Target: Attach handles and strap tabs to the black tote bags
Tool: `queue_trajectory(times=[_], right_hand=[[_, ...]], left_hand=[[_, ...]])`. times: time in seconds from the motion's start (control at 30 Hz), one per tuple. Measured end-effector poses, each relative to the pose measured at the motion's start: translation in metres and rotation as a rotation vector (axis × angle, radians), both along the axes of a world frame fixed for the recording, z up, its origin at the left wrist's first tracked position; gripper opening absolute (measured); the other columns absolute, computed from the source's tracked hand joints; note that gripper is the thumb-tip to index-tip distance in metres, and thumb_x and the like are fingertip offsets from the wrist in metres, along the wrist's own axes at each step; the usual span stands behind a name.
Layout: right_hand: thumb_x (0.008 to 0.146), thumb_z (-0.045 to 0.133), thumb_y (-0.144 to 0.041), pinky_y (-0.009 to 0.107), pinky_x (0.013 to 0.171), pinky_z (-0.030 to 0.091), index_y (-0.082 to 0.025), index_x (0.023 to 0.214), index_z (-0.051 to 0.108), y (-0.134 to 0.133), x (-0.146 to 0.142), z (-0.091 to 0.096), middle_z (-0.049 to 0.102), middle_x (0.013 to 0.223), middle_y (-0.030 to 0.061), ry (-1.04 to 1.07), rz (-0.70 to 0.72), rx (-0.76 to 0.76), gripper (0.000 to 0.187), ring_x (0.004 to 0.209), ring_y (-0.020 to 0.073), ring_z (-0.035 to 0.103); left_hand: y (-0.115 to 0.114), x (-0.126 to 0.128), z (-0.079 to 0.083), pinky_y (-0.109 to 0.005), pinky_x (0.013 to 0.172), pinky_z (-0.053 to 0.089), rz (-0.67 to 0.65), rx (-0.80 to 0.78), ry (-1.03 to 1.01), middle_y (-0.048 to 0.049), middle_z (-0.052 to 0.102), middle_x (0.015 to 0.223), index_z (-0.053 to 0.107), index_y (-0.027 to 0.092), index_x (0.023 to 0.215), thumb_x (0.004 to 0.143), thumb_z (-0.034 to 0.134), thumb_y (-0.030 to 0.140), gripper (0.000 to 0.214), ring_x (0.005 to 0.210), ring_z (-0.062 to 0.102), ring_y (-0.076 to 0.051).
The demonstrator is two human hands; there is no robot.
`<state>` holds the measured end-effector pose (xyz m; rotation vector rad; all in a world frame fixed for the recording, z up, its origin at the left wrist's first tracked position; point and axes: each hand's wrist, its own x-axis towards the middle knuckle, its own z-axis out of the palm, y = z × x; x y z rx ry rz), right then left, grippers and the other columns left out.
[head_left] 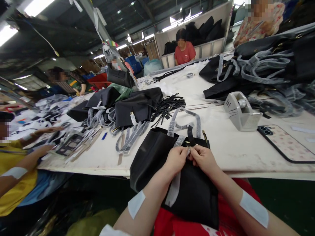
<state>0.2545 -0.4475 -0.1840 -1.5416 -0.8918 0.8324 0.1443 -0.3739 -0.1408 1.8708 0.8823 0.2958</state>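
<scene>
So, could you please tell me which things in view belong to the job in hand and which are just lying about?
Job in hand:
black smooth bag
pale translucent strip lying along it

Seemingly lying about:
dark-edged rectangular phone with patterned back
small blue slim object

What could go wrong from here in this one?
The black bag hangs over the front edge of the table, so it might slip down if released. The left hand and right hand pinch something small, too hidden to identify, which could be dropped. The phone lies near the table's edge, where the right forearm might knock it.
</scene>
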Motion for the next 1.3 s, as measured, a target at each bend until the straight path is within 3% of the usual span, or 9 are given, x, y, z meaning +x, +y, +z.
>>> queue_trajectory(times=[0.1, 0.2, 0.37, 0.6, 0.87, 1.0, 1.1, 1.23, 1.3], right_hand=[[0.087, 0.051, -0.048, 0.021, 0.042, 0.038, -0.019, 0.061, 0.057, -0.004, 0.001, 0.001, 0.053, 0.043, -0.0019, -0.050, 0.019, -0.023, 0.039, 0.037, 0.0106, 0.048], [0.082, 0.058, -0.053, 0.022, 0.041, 0.040, -0.019, 0.064, 0.057, -0.006, 0.002, 0.004, 0.056, 0.048, -0.0009, 0.023, -0.013, -0.029, 0.038, 0.039, 0.0115, 0.050], [0.074, 0.068, -0.055, 0.020, 0.038, 0.036, -0.018, 0.064, 0.057, -0.008, 0.004, 0.004, 0.055, 0.048, -0.0014, 0.118, -0.075, 0.011, 0.040, 0.038, 0.0099, 0.046], [0.077, 0.068, -0.049, 0.019, 0.038, 0.032, -0.018, 0.063, 0.057, -0.011, 0.007, 0.002, 0.050, 0.047, -0.0036, 0.165, -0.055, 0.060, 0.036, 0.039, 0.0077, 0.040], [0.076, 0.069, -0.051, 0.020, 0.038, 0.032, -0.018, 0.065, 0.057, -0.007, 0.003, 0.004, 0.050, 0.050, -0.0037, 0.153, -0.078, 0.053, 0.037, 0.040, 0.0082, 0.041], [0.076, 0.066, -0.054, 0.022, 0.038, 0.034, -0.017, 0.077, 0.063, -0.019, 0.009, 0.021, 0.054, 0.057, -0.0014, 0.143, -0.013, -0.064, 0.037, 0.041, 0.0107, 0.045], [0.079, 0.062, -0.054, 0.025, 0.042, 0.038, -0.018, 0.086, 0.066, -0.037, 0.044, 0.043, 0.057, 0.059, -0.0001, -0.034, -0.047, -0.075, 0.037, 0.044, 0.0130, 0.048], [0.079, 0.061, -0.047, 0.030, 0.063, 0.046, -0.019, 0.088, 0.068, -0.051, 0.141, 0.068, 0.064, 0.068, 0.0038, -0.577, -0.537, -0.045, 0.030, 0.061, 0.0186, 0.059], [0.081, 0.055, -0.043, 0.033, 0.080, 0.044, -0.019, 0.096, 0.069, -0.052, 0.194, 0.077, 0.068, 0.092, 0.0097, -0.767, -0.703, -0.101, 0.031, 0.087, 0.0239, 0.061]], left_hand=[[-0.002, -0.005, 0.011, -0.027, 0.067, 0.043, -0.021, 0.383, 0.067, -0.0051, 0.064, 0.066, 0.058, 0.018, 0.059, 0.088, 0.043, 0.024, 0.034, 0.065, 0.058, -0.017], [-0.003, -0.008, 0.013, -0.027, 0.071, 0.043, -0.037, 0.491, 0.099, -0.0061, 0.067, 0.074, 0.064, 0.018, 0.065, 0.088, 0.043, 0.024, 0.031, 0.073, 0.060, -0.018], [0.001, -0.005, 0.003, -0.025, 0.067, 0.041, -0.078, 0.295, 0.044, -0.0038, 0.067, 0.073, 0.067, 0.017, 0.070, 0.087, 0.045, 0.028, 0.030, 0.070, 0.058, -0.016], [0.004, 0.000, -0.009, -0.022, 0.047, 0.027, -0.032, -0.295, -0.037, 0.0034, 0.051, 0.056, 0.065, 0.014, 0.075, 0.086, 0.046, 0.044, 0.037, 0.045, 0.035, -0.007], [-0.001, -0.002, -0.015, -0.021, 0.053, 0.031, 0.087, -0.264, -0.236, 0.0029, 0.049, 0.056, 0.066, 0.013, 0.074, 0.082, 0.052, 0.038, 0.029, 0.053, 0.041, -0.009], [-0.002, -0.004, -0.017, -0.022, 0.058, 0.035, 0.099, -0.223, -0.262, 0.0006, 0.054, 0.061, 0.069, 0.014, 0.076, 0.080, 0.054, 0.037, 0.028, 0.058, 0.045, -0.011], [-0.002, -0.006, -0.017, -0.023, 0.059, 0.035, 0.135, -0.199, -0.251, 0.0005, 0.053, 0.060, 0.070, 0.014, 0.077, 0.080, 0.054, 0.038, 0.029, 0.058, 0.044, -0.012], [-0.001, -0.009, -0.020, -0.023, 0.056, 0.032, 0.134, -0.192, -0.233, 0.0020, 0.047, 0.056, 0.070, 0.014, 0.080, 0.081, 0.053, 0.045, 0.035, 0.055, 0.040, -0.012], [0.001, -0.010, -0.022, -0.023, 0.054, 0.030, 0.116, -0.201, -0.228, 0.0026, 0.044, 0.056, 0.069, 0.013, 0.082, 0.080, 0.053, 0.049, 0.039, 0.054, 0.038, -0.011]])
